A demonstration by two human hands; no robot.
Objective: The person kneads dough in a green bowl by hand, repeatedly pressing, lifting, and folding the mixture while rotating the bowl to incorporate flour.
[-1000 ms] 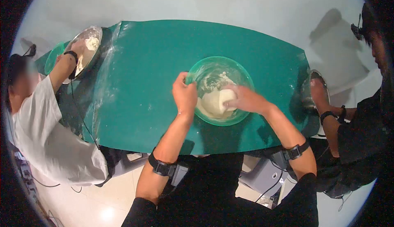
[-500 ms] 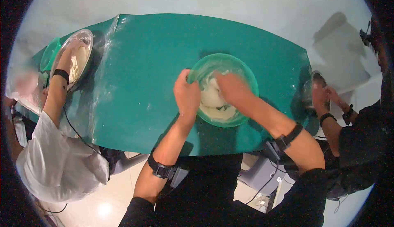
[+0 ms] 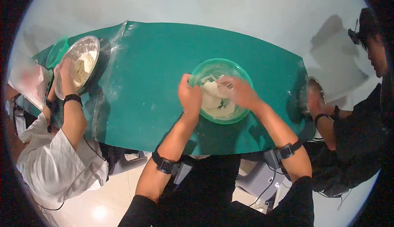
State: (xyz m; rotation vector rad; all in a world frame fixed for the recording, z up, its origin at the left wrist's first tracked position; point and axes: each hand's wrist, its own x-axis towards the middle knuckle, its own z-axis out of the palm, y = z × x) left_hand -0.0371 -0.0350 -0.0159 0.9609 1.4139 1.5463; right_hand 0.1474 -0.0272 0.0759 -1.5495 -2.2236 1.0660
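A green plastic bowl (image 3: 223, 121) stands on the green table in front of me. My left hand (image 3: 190, 95) is closed around its left rim. Inside the bowl lies a pale lump of dough (image 3: 211, 103), with loose flour smeared on the walls. My right hand (image 3: 240, 93) reaches in over the right side, its bent fingers closed on the dough and slightly blurred. Part of the dough is hidden beneath that hand.
At the left, a person in a white shirt works in a metal bowl (image 3: 93, 48) of floury dough, beside a green basin (image 3: 56, 54). At the right, another person's hands are in a metal bowl (image 3: 321, 88). Flour marks streak the green table (image 3: 156, 63).
My right hand has shifted slightly lower in the bowl, its fingers now more visible over the dough. My left hand keeps its hold on the rim. The left person's arm has moved.
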